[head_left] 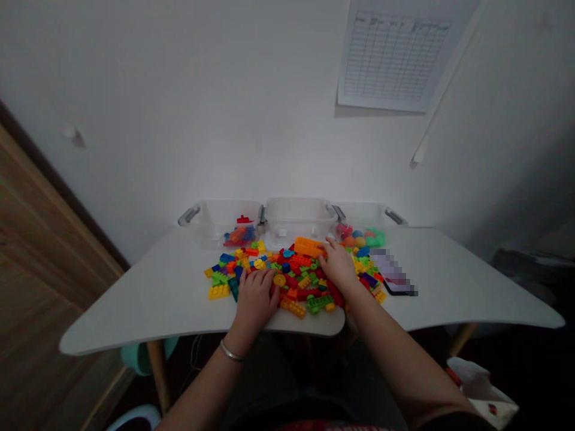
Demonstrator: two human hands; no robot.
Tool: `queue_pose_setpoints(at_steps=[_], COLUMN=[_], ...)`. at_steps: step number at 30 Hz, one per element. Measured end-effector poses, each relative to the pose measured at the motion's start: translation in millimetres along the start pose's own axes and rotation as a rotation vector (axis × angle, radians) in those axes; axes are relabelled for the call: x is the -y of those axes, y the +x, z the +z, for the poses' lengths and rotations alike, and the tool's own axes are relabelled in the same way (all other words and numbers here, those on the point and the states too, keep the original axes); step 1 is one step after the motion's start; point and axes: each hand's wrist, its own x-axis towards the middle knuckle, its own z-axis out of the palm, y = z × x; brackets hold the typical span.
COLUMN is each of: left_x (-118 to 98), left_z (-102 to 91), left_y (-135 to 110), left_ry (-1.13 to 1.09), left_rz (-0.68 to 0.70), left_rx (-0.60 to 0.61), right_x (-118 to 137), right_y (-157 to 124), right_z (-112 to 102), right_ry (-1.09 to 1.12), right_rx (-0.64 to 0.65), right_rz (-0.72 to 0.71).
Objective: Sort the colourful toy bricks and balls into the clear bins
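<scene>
A heap of colourful plastic building bricks (287, 278) covers the middle of the white table (135, 305). My left hand (256, 299) rests palm down on the near left of the heap, with nothing visible in it and a metal bangle (231, 352) on the wrist. My right hand (336, 266) lies on the far side of the heap. Its fingertips touch the end of a long orange brick (308, 246). The palm hides the bricks beneath it, so I cannot tell whether this hand grips the orange brick.
Several clear plastic bins (296, 218) stand along the wall at the table's back, holding bricks at left and coloured balls (359, 239) at right. A phone (395, 278) lies right of the heap. A printed grid sheet (395, 54) hangs on the wall.
</scene>
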Motion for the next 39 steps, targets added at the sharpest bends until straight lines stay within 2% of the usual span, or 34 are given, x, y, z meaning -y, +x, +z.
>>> queue_pose_setpoints(at_steps=[7,9,13,18,22,26,32,35,39], left_x=[0.3,0.1,0.1,0.1,-0.7,-1.5,-1.5,-1.5,-1.3], left_z=[-0.2,-0.5,-0.6,-0.6,-1.5,-2.5,-2.1,-2.1,-2.2], left_y=[0.4,0.3,0.3,0.7,0.7,0.7,0.5,0.6,0.4], left_ry=[-0.01,-0.012,-0.015,-0.017,-0.02,-0.013,-0.009,-0.018,-0.024], left_rz=[0.0,0.002,0.003,0.002,-0.003,-0.006,-0.007,-0.008,-0.016], left_rx=[0.009,0.005,0.004,-0.001,0.001,0.011,-0.003,0.005,0.01], right_x=[-2.9,-3.2,-1.4,1.5,-2.3,-9.0,-13.1,-11.8,-7.7], right_y=[1.3,-0.5,-5.1,-2.2,12.2,36.6,79.8,94.9,102.5], right_z=[5.1,6.6,5.0,-11.7,-29.1,-37.1,-29.0,-23.6,-19.2], right_ry=[0.136,0.2,0.329,0.45,0.481,0.477,0.565,0.591,0.413], right_rx=[0.045,0.025,-0.102,-0.283,-0.444,-0.515,-0.541,-0.542,-0.395], right_rz=[-0.017,-0.028,-0.064,-0.087,-0.09,0.008,0.101,0.103,0.086])
